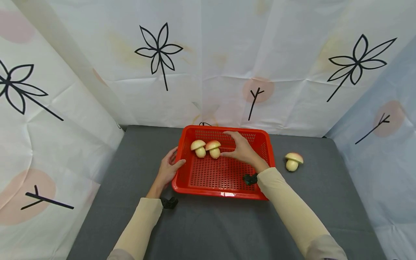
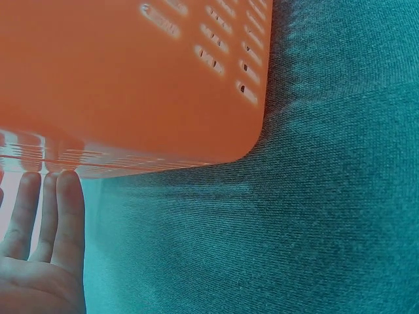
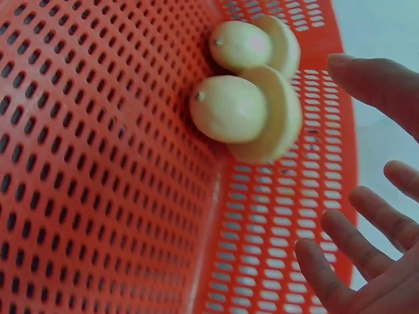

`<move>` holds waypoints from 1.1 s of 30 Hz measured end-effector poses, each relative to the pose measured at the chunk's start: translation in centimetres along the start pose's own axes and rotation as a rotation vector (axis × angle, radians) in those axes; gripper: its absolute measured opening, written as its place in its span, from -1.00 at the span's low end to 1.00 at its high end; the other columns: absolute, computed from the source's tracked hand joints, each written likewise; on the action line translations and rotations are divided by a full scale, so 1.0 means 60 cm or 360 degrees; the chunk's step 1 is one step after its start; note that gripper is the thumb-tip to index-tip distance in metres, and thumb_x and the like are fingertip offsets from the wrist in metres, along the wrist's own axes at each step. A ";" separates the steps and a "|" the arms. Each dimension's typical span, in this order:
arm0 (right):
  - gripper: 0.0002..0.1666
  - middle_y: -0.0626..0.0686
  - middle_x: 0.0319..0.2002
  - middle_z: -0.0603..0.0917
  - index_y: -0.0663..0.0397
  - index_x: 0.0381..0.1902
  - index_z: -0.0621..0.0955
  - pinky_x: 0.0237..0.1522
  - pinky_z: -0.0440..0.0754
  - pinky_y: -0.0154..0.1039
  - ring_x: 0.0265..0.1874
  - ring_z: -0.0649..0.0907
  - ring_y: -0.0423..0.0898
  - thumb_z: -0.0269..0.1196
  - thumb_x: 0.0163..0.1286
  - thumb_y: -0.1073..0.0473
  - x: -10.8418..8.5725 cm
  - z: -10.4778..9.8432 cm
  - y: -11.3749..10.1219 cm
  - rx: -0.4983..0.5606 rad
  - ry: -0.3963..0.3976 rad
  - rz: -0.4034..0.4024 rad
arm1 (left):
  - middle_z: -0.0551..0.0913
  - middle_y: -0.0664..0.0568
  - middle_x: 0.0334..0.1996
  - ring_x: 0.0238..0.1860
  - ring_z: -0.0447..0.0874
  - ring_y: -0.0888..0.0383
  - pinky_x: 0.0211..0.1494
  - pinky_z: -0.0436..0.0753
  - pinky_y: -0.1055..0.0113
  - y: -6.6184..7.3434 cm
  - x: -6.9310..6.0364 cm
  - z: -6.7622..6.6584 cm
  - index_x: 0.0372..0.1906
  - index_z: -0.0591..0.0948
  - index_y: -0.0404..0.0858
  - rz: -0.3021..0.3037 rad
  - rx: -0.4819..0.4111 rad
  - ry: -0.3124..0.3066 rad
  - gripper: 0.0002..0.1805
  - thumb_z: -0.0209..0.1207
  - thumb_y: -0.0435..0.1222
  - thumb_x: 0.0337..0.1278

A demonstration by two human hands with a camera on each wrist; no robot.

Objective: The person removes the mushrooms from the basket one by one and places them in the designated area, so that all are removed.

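A red perforated plastic basket (image 1: 224,195) stands on the grey cloth. At its left side my left hand (image 1: 168,168) holds the rim, thumb over the edge, fingertips (image 2: 69,186) against the outer wall. Two toy mushrooms with pale stems and yellow-red caps lie side by side in the basket's back left part: the left mushroom (image 1: 200,152) and the right mushroom (image 1: 215,153). My right hand (image 1: 243,150) hovers over the basket just right of them, thumb and fingers spread, holding nothing. A third mushroom (image 1: 292,165) lies on the cloth to the basket's right.
Grey cloth (image 1: 211,231) covers the table around the basket. Behind it hangs a pale curtain (image 1: 211,65) printed with black flowers and twigs, and similar fabric encloses both sides. A thin black cord (image 1: 204,123) shows behind the basket's back rim.
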State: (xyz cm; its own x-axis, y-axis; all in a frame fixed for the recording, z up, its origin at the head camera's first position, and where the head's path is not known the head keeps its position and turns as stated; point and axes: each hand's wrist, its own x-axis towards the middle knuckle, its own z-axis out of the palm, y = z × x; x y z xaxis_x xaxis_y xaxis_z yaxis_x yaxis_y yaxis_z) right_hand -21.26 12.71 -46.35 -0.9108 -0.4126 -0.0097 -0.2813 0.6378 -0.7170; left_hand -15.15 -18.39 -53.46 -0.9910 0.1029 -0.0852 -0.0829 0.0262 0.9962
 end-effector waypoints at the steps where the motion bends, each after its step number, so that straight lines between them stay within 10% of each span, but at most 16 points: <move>1: 0.03 0.21 0.47 0.31 0.14 0.52 0.30 0.37 0.36 0.23 0.42 0.33 0.21 0.55 0.19 0.10 0.004 0.006 -0.001 0.0000 -0.0008 -0.0004 | 0.37 -0.29 0.42 0.33 0.46 -0.26 0.24 0.57 -0.15 0.000 0.000 0.000 0.59 0.18 -0.23 0.0002 -0.0002 -0.0002 -0.25 0.22 -0.36 0.41; 33: 0.06 0.20 0.35 0.38 0.13 0.50 0.36 0.22 0.53 0.14 0.32 0.40 0.19 0.61 0.09 0.13 0.043 0.085 0.012 -0.0169 -0.0207 0.0001 | 0.35 -0.31 0.42 0.34 0.44 -0.27 0.24 0.58 -0.12 0.000 0.003 -0.001 0.59 0.16 -0.27 -0.0030 -0.0017 -0.0007 -0.25 0.20 -0.40 0.41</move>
State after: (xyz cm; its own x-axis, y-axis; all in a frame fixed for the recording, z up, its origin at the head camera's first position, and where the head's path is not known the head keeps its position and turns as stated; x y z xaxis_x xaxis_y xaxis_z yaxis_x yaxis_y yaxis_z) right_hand -22.28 8.78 -50.47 -0.8661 -0.4886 -0.1052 -0.3176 0.7005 -0.6391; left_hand -15.33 -18.41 -53.50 -0.9888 0.1067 -0.1041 -0.1028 0.0176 0.9945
